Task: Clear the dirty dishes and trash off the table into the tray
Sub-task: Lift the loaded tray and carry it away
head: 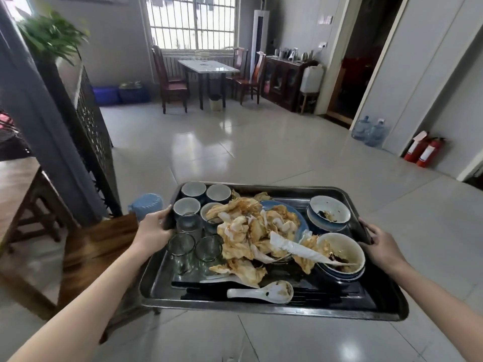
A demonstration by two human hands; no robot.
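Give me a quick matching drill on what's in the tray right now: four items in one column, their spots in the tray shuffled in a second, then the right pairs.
Items:
1. white spoon
2. clear glasses
3. soiled napkins
4. stacked bowls

Places in the tray:
A. far right, by the right hand
B. piled in the middle, over the blue plate
C. near edge, lying flat
D. left side, by the left hand

Pairs: 1-C, 2-D, 3-B, 4-A
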